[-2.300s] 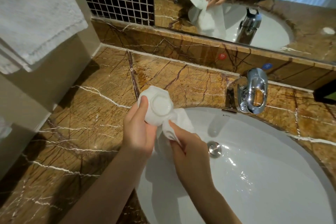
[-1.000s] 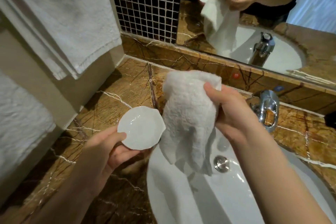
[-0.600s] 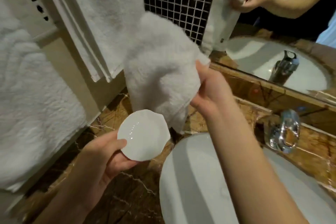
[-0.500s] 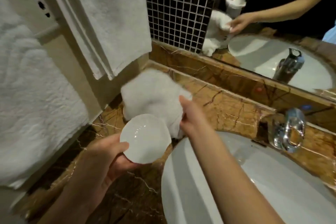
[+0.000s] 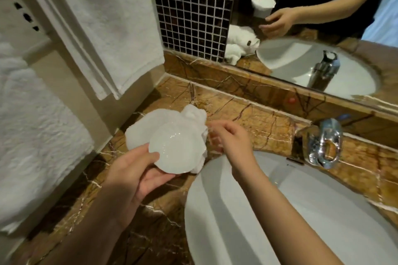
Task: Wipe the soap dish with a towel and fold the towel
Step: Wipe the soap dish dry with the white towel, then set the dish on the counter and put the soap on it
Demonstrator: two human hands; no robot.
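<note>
A bathroom: white sink (image 5: 301, 221) set in brown marble counter (image 5: 247, 118), chrome faucet (image 5: 325, 144), mirror (image 5: 312, 17), hanging towels (image 5: 103, 17).

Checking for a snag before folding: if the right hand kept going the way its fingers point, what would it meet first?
Probably the crumpled towel on the counter; the right hand is open just beside it, though depth is unclear.

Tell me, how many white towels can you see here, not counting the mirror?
3: a crumpled towel on the counter behind the soap dish, one hanging towel on the wall, and another at far left. Others may lie out of view.
</note>
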